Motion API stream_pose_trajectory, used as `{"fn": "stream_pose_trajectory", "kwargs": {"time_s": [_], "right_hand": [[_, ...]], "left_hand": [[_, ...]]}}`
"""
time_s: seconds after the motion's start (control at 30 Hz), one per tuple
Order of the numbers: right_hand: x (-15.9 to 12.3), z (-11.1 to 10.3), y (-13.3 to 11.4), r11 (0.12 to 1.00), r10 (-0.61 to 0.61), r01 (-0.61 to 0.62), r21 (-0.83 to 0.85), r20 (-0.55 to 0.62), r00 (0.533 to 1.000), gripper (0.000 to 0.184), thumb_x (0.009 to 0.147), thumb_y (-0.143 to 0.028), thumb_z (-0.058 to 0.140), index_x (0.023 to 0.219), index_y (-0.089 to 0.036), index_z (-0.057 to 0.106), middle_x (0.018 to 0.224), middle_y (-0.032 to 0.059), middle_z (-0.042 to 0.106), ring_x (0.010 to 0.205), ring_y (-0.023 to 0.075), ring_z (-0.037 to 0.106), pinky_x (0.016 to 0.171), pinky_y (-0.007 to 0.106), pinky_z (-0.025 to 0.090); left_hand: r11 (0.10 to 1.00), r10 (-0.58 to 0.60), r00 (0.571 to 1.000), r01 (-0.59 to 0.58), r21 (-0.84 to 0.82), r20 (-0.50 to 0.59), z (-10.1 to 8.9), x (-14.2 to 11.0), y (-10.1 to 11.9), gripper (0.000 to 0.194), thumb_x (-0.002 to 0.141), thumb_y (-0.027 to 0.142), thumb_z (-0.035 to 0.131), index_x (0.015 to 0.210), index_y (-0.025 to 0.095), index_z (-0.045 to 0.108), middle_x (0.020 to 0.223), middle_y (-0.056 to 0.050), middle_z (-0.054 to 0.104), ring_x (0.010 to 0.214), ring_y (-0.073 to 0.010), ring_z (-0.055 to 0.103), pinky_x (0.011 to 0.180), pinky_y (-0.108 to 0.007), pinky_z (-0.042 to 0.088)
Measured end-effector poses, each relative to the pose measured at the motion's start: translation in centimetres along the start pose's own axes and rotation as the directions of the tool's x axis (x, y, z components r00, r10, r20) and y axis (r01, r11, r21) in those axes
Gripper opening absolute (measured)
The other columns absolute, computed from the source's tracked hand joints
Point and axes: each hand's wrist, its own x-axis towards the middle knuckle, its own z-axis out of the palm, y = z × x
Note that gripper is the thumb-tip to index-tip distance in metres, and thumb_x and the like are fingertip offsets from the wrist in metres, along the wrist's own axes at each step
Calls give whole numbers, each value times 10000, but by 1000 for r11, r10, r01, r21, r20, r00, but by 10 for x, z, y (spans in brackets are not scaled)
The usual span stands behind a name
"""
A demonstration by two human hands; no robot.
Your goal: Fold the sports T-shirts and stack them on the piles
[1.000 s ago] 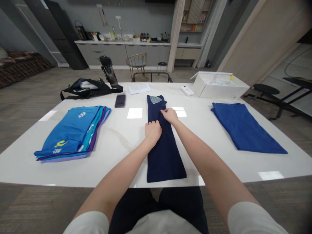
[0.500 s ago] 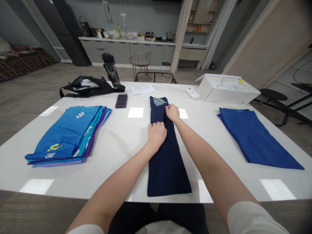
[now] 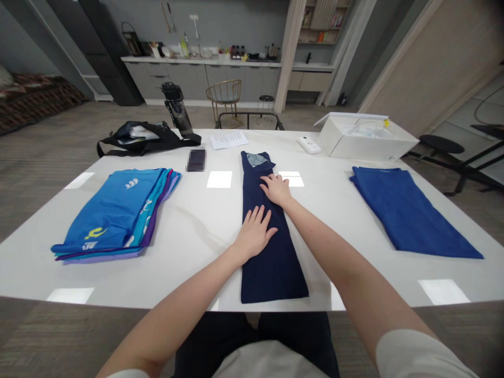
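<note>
A dark navy garment (image 3: 271,273), folded into a long strip that widens toward me, lies in front of me; it looks like a pair of trousers. A grey patterned lining (image 3: 255,159) shows at its far end. My left hand (image 3: 255,233) rests flat on the middle of the cloth, fingers spread. Farther up, my right hand (image 3: 276,189) lies on the right edge with its fingers stretched out, just below a small raised fold. Neither hand grips anything.
On the white table (image 3: 189,283), a stack of folded blue and purple clothes (image 3: 114,210) lies left and a folded blue cloth (image 3: 409,210) right. Behind are a black bag (image 3: 144,139), a bottle (image 3: 178,110), paper (image 3: 229,139), a white device (image 3: 310,145) and an open white box (image 3: 362,139).
Both hands have gone from curled fingers on the cloth to open, flat palms. The right hand has let go of the edge near the top, where a small flap now stands out.
</note>
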Motion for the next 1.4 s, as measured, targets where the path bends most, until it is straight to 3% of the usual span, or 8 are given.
{"fn": "stream_pose_trajectory", "kwargs": {"time_s": [0.1,0.23,0.47,0.73,1.07,1.17,1.3,1.4], "right_hand": [[-30,-8,0,992,-123,122,-27,-55,991,474,1069,-427,367,1493,-293,531,1541,126,492,1293,353,458,999,540,382],[-79,-15,3,936,-352,353,-8,59,934,459,1076,-459,348,1455,-338,578,1580,70,480,1381,340,419,1041,539,353],[-173,-22,22,953,-297,301,-35,88,951,491,1071,-460,379,1527,-319,493,1624,111,406,1454,372,375,1106,645,297],[-251,-65,32,811,-582,576,99,38,812,337,936,-124,537,1210,-201,718,1139,129,660,1032,247,591,901,400,434],[-275,-78,45,650,-750,760,21,175,637,248,1006,-131,525,1198,-205,665,1009,80,644,850,199,555,782,342,406],[-272,-74,46,672,-735,740,28,142,663,220,1004,-116,513,1130,-201,672,974,73,636,824,190,550,773,336,413],[-261,-69,46,754,-653,648,109,18,757,208,1006,-135,507,1117,-195,673,985,78,631,833,184,565,766,320,431],[-255,-68,46,752,-649,644,140,-9,760,190,1003,-143,510,1098,-183,670,963,75,636,828,183,571,761,320,434]], "left_hand": [[990,88,996,-84,-116,27,-12,-19,-1,598,1064,495,362,1524,129,471,1597,-155,445,1517,-300,360,1249,-484,312],[955,174,984,-179,-237,-41,-27,-43,-16,396,1057,276,400,1360,189,639,1418,-83,647,1313,-196,605,1145,-367,475],[882,461,886,-451,-135,52,-44,-94,-30,441,914,106,525,1321,198,663,1379,-76,670,1277,-224,612,1171,-445,426],[791,608,788,-611,4,103,-73,-122,-32,371,953,101,521,1283,192,664,1297,-113,689,1214,-241,614,1068,-419,425],[693,721,692,-721,-5,48,-59,-128,-44,264,991,101,545,1182,229,674,1191,-66,718,1151,-196,627,1039,-367,407],[704,710,703,-710,-19,25,-57,-123,-44,239,1001,85,513,1130,214,668,1138,-61,729,1098,-177,640,1014,-351,428],[790,607,795,-601,-120,11,-63,-115,-39,207,1006,120,482,1125,189,636,1076,-58,728,1019,-172,644,956,-338,454],[811,572,816,-550,-199,79,-70,-113,-37,207,950,190,552,1140,195,635,1109,-63,712,1011,-190,641,949,-355,460]]}}
